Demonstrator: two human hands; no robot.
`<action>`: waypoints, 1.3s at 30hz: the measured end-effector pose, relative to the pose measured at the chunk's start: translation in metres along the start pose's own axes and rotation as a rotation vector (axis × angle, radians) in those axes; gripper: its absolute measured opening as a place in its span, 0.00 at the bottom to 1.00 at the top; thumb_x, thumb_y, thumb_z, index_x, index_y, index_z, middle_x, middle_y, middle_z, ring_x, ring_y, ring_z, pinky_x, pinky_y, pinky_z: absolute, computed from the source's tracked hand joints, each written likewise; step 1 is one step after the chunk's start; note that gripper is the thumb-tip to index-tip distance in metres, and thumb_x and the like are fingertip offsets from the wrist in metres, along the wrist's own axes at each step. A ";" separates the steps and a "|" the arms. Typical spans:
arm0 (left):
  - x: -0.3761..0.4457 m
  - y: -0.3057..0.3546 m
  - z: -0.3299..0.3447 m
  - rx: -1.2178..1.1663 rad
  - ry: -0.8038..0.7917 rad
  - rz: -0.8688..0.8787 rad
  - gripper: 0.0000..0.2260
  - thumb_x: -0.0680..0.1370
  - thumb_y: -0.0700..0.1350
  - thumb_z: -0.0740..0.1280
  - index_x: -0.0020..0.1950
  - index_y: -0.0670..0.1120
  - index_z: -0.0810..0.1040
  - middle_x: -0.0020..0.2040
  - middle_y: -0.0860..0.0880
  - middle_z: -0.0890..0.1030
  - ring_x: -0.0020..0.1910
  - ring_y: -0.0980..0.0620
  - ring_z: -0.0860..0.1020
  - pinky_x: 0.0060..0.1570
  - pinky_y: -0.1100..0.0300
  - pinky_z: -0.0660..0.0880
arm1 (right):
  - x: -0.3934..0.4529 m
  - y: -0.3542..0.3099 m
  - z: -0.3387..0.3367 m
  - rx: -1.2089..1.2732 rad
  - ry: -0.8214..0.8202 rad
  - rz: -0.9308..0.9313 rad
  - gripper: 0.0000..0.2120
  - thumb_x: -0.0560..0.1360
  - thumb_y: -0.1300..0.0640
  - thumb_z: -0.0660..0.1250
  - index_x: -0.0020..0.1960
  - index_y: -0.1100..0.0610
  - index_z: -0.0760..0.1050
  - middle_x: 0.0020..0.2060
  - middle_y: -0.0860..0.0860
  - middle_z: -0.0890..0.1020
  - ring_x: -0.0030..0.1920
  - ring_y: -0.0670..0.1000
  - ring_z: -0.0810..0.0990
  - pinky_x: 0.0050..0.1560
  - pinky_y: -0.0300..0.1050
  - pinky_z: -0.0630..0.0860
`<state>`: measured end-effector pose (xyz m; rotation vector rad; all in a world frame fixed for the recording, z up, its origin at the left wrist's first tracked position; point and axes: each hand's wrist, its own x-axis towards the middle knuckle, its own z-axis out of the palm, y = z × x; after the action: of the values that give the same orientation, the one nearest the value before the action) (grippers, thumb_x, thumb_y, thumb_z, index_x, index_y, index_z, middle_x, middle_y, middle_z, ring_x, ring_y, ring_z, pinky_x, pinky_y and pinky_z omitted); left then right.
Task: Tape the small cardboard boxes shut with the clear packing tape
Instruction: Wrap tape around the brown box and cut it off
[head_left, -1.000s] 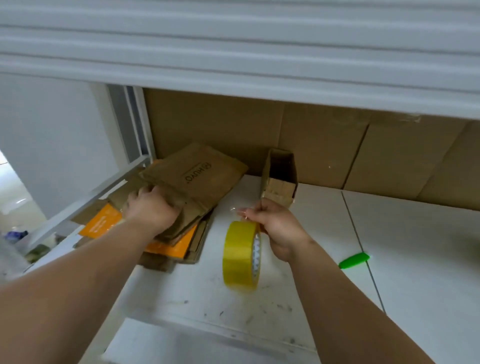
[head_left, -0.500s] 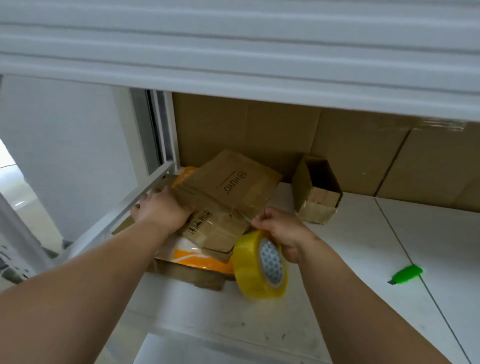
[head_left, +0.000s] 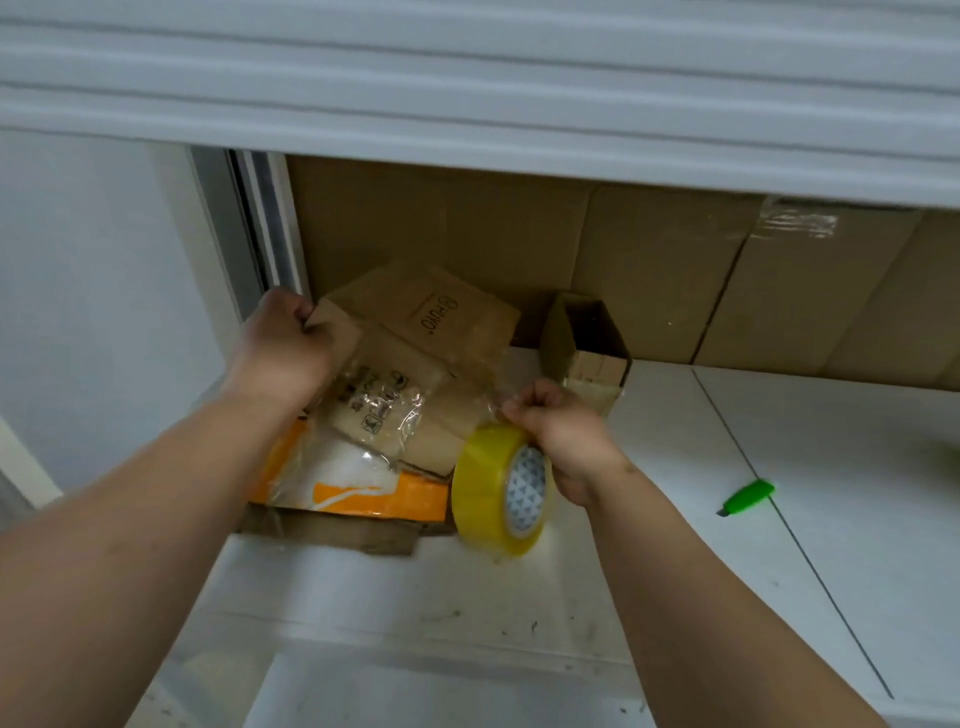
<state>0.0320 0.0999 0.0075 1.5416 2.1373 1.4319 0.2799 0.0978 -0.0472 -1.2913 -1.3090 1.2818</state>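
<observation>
The left hand (head_left: 283, 345) grips the far left corner of a flattened cardboard box (head_left: 415, 364), its fingers curled over the edge with the knuckles up; the fingertips themselves are hidden behind the cardboard. This box lies on top of a pile — beneath it an orange-and-white flat package (head_left: 358, 483), and under that another brown cardboard sheet (head_left: 337, 532) whose near edge sticks out. Printed handling symbols show on the box's near panel, under a glossy skin of clear tape.

The right hand (head_left: 563, 441) is just right of the flattened box, at its near right corner. Its thumb and fingers are pressed together, pinching the free end of the tape, and the roll of packing tape (head_left: 498, 488) hangs directly below those fingers, standing on edge and touching the hand's palm side. A stretch of clear film runs from the pinch up and left onto the box.

Behind the right hand, right of the flattened box, a small open cardboard box (head_left: 584, 343) stands against the cardboard backing. A green utility knife (head_left: 748, 496) lies on the white shelf (head_left: 675, 545), well right of the roll.
</observation>
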 end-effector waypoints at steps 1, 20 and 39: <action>-0.005 0.006 0.000 -0.047 0.030 0.001 0.07 0.73 0.46 0.61 0.36 0.46 0.68 0.31 0.52 0.65 0.29 0.53 0.62 0.26 0.61 0.61 | -0.004 -0.001 -0.007 0.020 0.011 -0.007 0.09 0.78 0.61 0.68 0.40 0.54 0.72 0.54 0.64 0.82 0.58 0.64 0.80 0.57 0.58 0.77; -0.240 0.202 0.055 -0.456 0.241 0.007 0.06 0.80 0.44 0.65 0.51 0.48 0.68 0.39 0.53 0.72 0.35 0.54 0.70 0.39 0.57 0.69 | -0.145 0.012 -0.243 0.244 0.079 -0.139 0.10 0.79 0.64 0.65 0.40 0.57 0.72 0.54 0.52 0.85 0.61 0.50 0.80 0.66 0.53 0.74; -0.418 0.278 0.180 -0.681 -0.632 -0.315 0.15 0.84 0.45 0.59 0.70 0.52 0.75 0.63 0.53 0.79 0.61 0.53 0.76 0.61 0.57 0.72 | -0.235 0.052 -0.403 0.238 0.460 -0.130 0.11 0.79 0.66 0.65 0.39 0.58 0.72 0.51 0.56 0.84 0.55 0.50 0.82 0.60 0.51 0.76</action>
<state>0.5160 -0.1185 -0.0428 1.1180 1.2651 1.1668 0.7044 -0.1032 -0.0440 -1.2177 -0.8712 0.9442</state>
